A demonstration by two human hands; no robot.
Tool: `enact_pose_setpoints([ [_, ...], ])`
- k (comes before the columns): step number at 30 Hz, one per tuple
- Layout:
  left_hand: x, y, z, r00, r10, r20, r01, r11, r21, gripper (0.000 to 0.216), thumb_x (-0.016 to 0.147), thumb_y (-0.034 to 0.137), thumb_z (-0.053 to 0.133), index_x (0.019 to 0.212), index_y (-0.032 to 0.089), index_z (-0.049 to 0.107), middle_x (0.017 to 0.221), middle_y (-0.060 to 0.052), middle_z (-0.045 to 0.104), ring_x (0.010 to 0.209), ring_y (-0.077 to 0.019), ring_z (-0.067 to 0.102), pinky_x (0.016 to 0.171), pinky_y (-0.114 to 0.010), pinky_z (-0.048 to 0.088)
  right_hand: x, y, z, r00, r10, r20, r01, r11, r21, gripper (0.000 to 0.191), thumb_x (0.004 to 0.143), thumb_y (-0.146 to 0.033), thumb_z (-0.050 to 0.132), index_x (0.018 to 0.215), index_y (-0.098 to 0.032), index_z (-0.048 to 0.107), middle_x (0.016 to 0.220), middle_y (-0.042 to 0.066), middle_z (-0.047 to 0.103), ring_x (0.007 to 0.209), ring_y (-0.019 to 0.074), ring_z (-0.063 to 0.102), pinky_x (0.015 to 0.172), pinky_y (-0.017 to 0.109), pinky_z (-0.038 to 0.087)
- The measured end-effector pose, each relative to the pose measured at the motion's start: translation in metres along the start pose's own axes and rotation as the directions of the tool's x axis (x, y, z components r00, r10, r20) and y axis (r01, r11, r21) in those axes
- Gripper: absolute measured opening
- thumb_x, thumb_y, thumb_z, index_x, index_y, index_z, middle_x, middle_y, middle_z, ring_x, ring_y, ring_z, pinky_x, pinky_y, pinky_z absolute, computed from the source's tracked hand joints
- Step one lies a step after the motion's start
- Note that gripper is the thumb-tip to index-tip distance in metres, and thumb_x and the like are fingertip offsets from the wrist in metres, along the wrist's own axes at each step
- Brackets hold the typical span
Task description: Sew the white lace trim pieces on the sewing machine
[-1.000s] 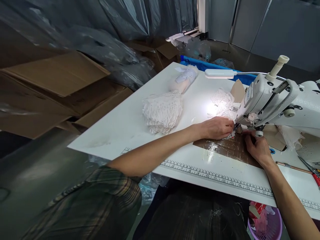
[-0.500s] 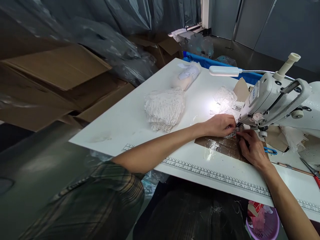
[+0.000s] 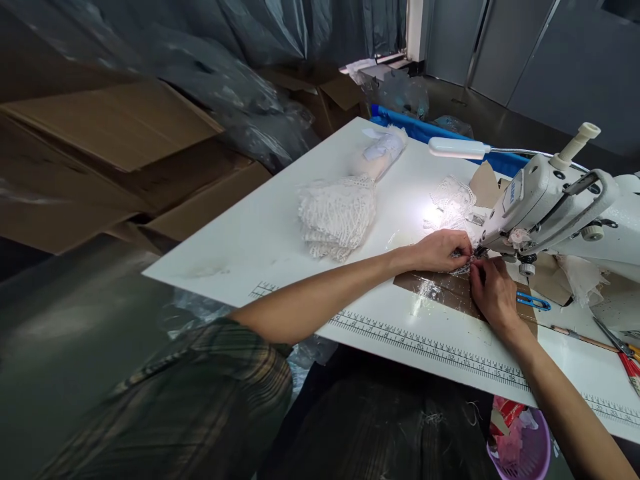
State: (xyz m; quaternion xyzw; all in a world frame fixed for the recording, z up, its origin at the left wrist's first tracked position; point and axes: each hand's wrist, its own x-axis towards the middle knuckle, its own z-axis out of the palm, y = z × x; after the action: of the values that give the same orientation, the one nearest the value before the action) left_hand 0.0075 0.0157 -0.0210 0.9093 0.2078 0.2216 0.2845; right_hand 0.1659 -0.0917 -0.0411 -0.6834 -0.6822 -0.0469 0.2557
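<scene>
Near the right-hand part of the bench (image 3: 260,243), just in front of the sewing machine (image 3: 555,200) head: 2 hands at work on 1 white lace piece (image 3: 461,269). Left hand (image 3: 444,251): fingers curled together, looks pinched on the lace. Right hand (image 3: 494,290): thumb and index at the lace edge; can't tell if they're clamped or just guiding.

Key relation: lace sits between the 2 hands, under the left fingers and just left of the right fingertips, with the needle area just beyond. Both hands are touching it, left covers more. Only a short strip shows, so long axis can't be read. More lace (image 3: 453,197) lies under the lamp (image 3: 457,147), toward the far edge; can't tell if it's the same piece.

Below the hands, brown sheet (image 3: 435,288) lies flat, well in from the ruler scale on the near edge. Blue snips (image 3: 533,301) just right of the right hand. Lace stack (image 3: 337,217) is well left of both hands, with wrapped bundle (image 3: 387,150) behind it toward the far left corner. Scissors (image 3: 610,337) farther right, handles near the picture's side.
</scene>
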Motion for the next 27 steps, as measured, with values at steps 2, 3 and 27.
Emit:
enact_pose_setpoints([
  [2, -0.001, 0.000, 0.000, 1.000, 0.012, -0.019, -0.012, 1.000, 0.007, 0.013, 0.085, 0.014, 0.054, 0.085, 0.016, 0.067, 0.093, -0.003, 0.070, 0.085, -0.0123, 0.064, 0.078, -0.024, 0.050, -0.002, -0.001, -0.006, 1.000, 0.009, -0.025, -0.007, 0.997, 0.078, 0.032, 0.097, -0.035, 0.039, 0.094, -0.017, 0.065, 0.090, 0.013, 0.064, 0.073, 0.0224, 0.057, 0.059, 0.033, 0.042],
  [3, -0.001, -0.001, 0.001, 0.999, 0.022, -0.026, -0.022, 1.000, 0.012, 0.014, 0.085, 0.014, 0.053, 0.086, 0.016, 0.067, 0.093, -0.003, 0.071, 0.085, -0.0122, 0.064, 0.078, -0.024, 0.050, -0.004, -0.002, -0.013, 1.000, -0.002, -0.014, 0.004, 0.991, 0.131, 0.031, 0.097, -0.035, 0.039, 0.094, -0.018, 0.064, 0.090, 0.012, 0.064, 0.075, 0.0226, 0.057, 0.061, 0.034, 0.044],
  [27, -0.002, 0.003, 0.000, 0.951, 0.241, 0.191, -0.297, 0.881, 0.368, 0.033, 0.098, 0.015, 0.040, 0.080, 0.015, 0.068, 0.099, -0.011, 0.067, 0.083, -0.0180, 0.059, 0.075, -0.032, 0.046, -0.006, 0.017, -0.021, 0.981, -0.157, 0.111, 0.131, 0.969, 0.209, 0.034, 0.089, -0.025, 0.047, 0.105, -0.024, 0.077, 0.102, 0.011, 0.066, 0.093, 0.0244, 0.064, 0.082, 0.042, 0.056],
])
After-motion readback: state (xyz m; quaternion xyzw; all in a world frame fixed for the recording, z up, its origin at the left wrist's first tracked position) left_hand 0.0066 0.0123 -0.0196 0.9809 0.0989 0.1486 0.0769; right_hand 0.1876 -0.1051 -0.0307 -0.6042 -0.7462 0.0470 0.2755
